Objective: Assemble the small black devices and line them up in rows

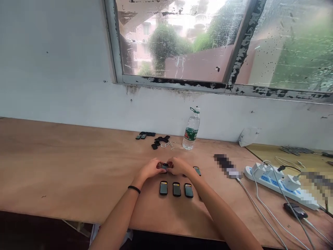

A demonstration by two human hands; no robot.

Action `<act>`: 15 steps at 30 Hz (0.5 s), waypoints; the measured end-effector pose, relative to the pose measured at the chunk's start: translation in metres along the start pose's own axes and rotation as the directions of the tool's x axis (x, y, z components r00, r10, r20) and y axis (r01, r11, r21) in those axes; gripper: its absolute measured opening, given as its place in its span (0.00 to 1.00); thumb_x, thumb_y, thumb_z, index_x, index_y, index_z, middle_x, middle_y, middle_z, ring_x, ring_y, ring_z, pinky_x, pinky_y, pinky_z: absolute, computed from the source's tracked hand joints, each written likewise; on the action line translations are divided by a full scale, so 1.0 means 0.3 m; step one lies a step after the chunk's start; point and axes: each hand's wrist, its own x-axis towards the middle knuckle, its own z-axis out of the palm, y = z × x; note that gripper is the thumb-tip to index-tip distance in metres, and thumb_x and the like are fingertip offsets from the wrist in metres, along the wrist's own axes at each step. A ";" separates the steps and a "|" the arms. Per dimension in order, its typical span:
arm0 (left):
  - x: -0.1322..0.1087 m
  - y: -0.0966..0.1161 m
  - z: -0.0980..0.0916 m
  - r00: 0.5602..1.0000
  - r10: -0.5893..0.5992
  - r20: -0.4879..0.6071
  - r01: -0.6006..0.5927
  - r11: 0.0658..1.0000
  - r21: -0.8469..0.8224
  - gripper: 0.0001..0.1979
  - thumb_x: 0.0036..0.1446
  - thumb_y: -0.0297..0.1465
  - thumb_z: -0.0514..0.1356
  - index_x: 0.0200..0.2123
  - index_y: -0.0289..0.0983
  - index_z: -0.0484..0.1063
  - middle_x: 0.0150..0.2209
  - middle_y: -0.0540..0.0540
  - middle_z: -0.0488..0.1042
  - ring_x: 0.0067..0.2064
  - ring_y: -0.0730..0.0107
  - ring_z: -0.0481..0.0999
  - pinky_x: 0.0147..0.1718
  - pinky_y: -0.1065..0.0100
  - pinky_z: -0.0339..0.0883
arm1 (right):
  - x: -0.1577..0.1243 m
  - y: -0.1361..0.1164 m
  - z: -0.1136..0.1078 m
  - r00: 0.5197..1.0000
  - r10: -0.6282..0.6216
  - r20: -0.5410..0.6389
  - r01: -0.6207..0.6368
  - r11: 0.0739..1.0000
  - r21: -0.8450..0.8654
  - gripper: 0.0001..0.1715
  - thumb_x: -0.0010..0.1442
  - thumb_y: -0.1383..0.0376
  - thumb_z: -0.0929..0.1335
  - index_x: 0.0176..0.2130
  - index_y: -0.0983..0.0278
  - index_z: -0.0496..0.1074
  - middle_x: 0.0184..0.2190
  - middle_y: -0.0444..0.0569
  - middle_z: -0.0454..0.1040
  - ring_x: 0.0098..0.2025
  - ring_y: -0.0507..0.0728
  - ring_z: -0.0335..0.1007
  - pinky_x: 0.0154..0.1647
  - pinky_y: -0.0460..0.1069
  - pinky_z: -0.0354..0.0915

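Both my hands meet over the wooden table (65, 173) and pinch one small black device (164, 166) between them. My left hand (151, 169) grips its left end and my right hand (179, 166) grips its right end, fingers curled. Just in front of them three similar small black devices with shiny faces (176, 189) lie in a row. Another such device (197, 170) lies beside my right wrist. A black band sits on my left wrist.
Farther back lie more small black devices (145, 135), black pieces (160, 140) and small metal rings (168, 144), next to a water bottle (191, 129). At the right are a white power strip (275, 182) with plugs and cables, and a black object (295, 210).
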 end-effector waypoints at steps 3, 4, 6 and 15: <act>0.012 -0.020 0.015 0.999 -0.037 -0.005 0.037 0.997 -0.061 0.24 0.48 0.41 0.70 0.47 0.36 0.77 0.48 0.40 0.77 0.47 0.56 0.75 0.44 0.63 0.67 | -0.013 -0.008 0.010 1.000 0.018 0.014 -0.018 1.000 0.025 0.10 0.58 0.63 0.75 0.41 0.64 0.78 0.34 0.51 0.79 0.34 0.57 0.70 0.32 0.47 0.55; 0.016 -0.026 0.018 0.999 -0.042 -0.005 0.041 0.995 -0.089 0.24 0.47 0.40 0.71 0.46 0.35 0.76 0.48 0.40 0.77 0.46 0.57 0.75 0.43 0.63 0.67 | -0.014 -0.008 0.013 1.000 0.019 0.010 -0.019 0.999 0.032 0.09 0.58 0.64 0.75 0.40 0.64 0.78 0.34 0.51 0.78 0.33 0.56 0.69 0.31 0.47 0.54; 0.022 -0.036 0.023 1.000 -0.029 0.006 0.030 0.991 -0.128 0.22 0.45 0.38 0.71 0.43 0.35 0.76 0.44 0.43 0.77 0.44 0.59 0.75 0.40 0.65 0.67 | -0.015 -0.007 0.019 1.000 0.009 -0.008 -0.009 0.999 0.042 0.06 0.58 0.65 0.74 0.38 0.64 0.77 0.33 0.49 0.78 0.33 0.55 0.69 0.31 0.47 0.53; 0.026 -0.031 0.022 1.000 0.009 0.025 0.000 0.941 -0.339 0.21 0.40 0.37 0.73 0.37 0.37 0.72 0.32 0.51 0.73 0.36 0.65 0.73 0.33 0.67 0.65 | -0.027 0.005 0.024 0.988 -0.036 -0.149 0.076 0.958 0.275 0.12 0.53 0.71 0.74 0.41 0.64 0.78 0.34 0.45 0.78 0.34 0.55 0.70 0.31 0.45 0.58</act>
